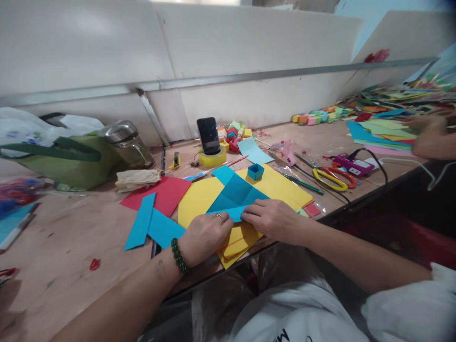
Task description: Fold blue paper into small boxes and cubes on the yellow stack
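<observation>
A sheet of blue paper [233,195] with crease lines lies on a stack of yellow paper [199,197], its near edge folded up in a strip. My left hand [208,235], wearing a ring and a green bead bracelet, is closed on the left part of that strip. Fingers bent, my right hand [276,219] grips the same strip further right. Just beyond the sheet stands a small open blue paper box [255,172]. Blue paper strips [142,221] and red paper [166,197] lie left of the stack.
A phone [208,135] leans upright on a tape roll [213,156]. Scissors [329,179], a pink glue gun [284,151] and a purple power strip [352,164] lie right. A jar [127,142] and green bag [81,164] stand left. Another person's hand [432,133] touches paper at far right.
</observation>
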`<state>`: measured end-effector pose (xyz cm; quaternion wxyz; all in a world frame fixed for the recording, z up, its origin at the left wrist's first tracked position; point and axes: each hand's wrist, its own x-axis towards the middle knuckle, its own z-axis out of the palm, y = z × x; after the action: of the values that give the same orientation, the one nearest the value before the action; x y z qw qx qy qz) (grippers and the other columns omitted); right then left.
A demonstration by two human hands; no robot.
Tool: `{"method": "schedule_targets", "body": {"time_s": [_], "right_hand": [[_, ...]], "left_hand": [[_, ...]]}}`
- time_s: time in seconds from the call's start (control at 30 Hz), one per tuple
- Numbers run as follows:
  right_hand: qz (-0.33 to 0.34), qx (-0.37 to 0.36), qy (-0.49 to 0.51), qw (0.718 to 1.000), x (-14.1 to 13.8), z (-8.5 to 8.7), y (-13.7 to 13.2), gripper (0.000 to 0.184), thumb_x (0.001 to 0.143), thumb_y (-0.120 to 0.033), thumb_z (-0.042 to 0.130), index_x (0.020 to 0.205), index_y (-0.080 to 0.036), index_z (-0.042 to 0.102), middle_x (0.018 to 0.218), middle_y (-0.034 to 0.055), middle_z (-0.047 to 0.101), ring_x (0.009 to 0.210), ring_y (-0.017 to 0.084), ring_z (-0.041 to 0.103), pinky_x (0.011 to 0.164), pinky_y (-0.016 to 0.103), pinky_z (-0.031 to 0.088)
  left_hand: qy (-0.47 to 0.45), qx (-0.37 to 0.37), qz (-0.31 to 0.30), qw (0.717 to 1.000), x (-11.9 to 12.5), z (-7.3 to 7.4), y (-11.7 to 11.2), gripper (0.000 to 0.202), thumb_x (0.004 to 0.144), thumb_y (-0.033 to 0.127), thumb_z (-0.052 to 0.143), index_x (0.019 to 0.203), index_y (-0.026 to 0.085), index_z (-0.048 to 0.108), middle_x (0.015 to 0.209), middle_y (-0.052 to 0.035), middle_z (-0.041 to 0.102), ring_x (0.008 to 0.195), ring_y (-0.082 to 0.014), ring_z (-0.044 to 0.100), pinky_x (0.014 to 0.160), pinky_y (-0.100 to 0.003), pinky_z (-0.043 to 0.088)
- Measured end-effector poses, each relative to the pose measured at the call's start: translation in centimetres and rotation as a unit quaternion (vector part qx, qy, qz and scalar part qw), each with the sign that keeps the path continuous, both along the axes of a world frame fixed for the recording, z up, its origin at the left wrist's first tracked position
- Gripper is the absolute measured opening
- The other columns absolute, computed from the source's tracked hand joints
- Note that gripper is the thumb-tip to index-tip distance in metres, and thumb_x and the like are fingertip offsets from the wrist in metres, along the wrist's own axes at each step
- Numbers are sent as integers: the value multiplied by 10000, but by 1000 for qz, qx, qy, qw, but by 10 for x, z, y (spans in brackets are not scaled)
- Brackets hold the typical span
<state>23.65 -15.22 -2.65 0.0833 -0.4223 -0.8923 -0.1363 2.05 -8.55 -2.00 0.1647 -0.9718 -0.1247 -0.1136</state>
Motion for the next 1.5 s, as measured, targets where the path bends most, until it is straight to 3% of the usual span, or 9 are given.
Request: {"method": "schedule_targets", "body": {"time_s": [0.13, 0.27, 0.43, 0.53, 0.7, 0.87, 1.1, 1.23, 1.5], "right_hand": [[29, 23, 66, 997, 14, -7, 7, 243, 953, -163, 401, 899, -161, 638, 870, 90, 672, 886, 189, 573, 768, 314, 460], [54, 37, 80, 995, 13, -8, 4, 282, 948, -136, 381, 804, -169, 621, 812, 73, 668, 793, 164, 579, 707, 284, 461], [50, 86, 55, 993, -8, -7, -5, 288, 924, -100, 382, 740, -161, 595, 636, 28, 608, 603, 149, 528, 560, 272, 409], [62, 74, 93, 991, -9, -7, -3, 238, 910, -95, 396, 884, -149, 626, 734, 42, 656, 679, 151, 565, 606, 263, 448], [98, -14, 168, 981, 8, -7, 7, 256, 880, -74, 424, 984, -147, 646, 993, 78, 703, 971, 173, 595, 836, 294, 507], [119, -82, 176, 974, 11, -5, 6, 244, 924, -143, 437, 928, -161, 680, 975, 74, 722, 893, 172, 613, 799, 307, 511], [24, -268, 329, 905, 17, 1, 17, 99, 851, -218, 610, 821, -164, 688, 970, 59, 701, 877, 144, 630, 786, 254, 490], [-87, -274, 356, 889, 11, 0, 26, 222, 812, -269, 669, 631, -152, 617, 898, 48, 661, 763, 128, 615, 694, 245, 463], [-205, -266, 306, 891, -3, -1, 31, 218, 791, -305, 703, 658, -163, 605, 849, 12, 590, 706, 115, 557, 651, 242, 400]], "left_hand": [[-5, -32, 47, 998, -6, 3, 13, 203, 859, 93, 468, 768, 171, 632, 780, -59, 655, 708, -177, 608, 653, -302, 507], [-42, -66, 41, 996, -4, 0, 11, 168, 813, 146, 528, 928, 159, 648, 999, -117, 667, 971, -268, 586, 863, -441, 498], [-24, -64, -12, 998, 0, -5, -2, 239, 860, 143, 454, 1029, 143, 624, 927, -108, 674, 792, -224, 614, 637, -327, 524], [-11, -46, 4, 999, -3, -7, -2, 247, 850, 70, 431, 966, 163, 628, 846, -73, 669, 693, -182, 621, 535, -260, 482], [-28, -72, 4, 997, -6, -7, 5, 258, 867, 61, 404, 950, 172, 621, 900, -77, 649, 724, -162, 623, 608, -263, 516], [-15, -93, -21, 995, -2, 1, -2, 226, 833, 125, 455, 974, 136, 632, 882, -111, 644, 826, -232, 610, 700, -358, 542], [-33, -132, -29, 990, -5, 8, -17, 268, 828, 163, 385, 815, 131, 650, 761, -99, 638, 660, -199, 626, 534, -311, 521], [-25, -157, -37, 987, -8, 9, -16, 270, 830, 159, 385, 821, 133, 653, 749, -88, 639, 685, -195, 638, 568, -308, 535], [-26, -178, -37, 983, -10, 7, -15, 219, 820, 175, 433, 843, 149, 649, 764, -85, 642, 765, -196, 647, 628, -292, 538]]}}
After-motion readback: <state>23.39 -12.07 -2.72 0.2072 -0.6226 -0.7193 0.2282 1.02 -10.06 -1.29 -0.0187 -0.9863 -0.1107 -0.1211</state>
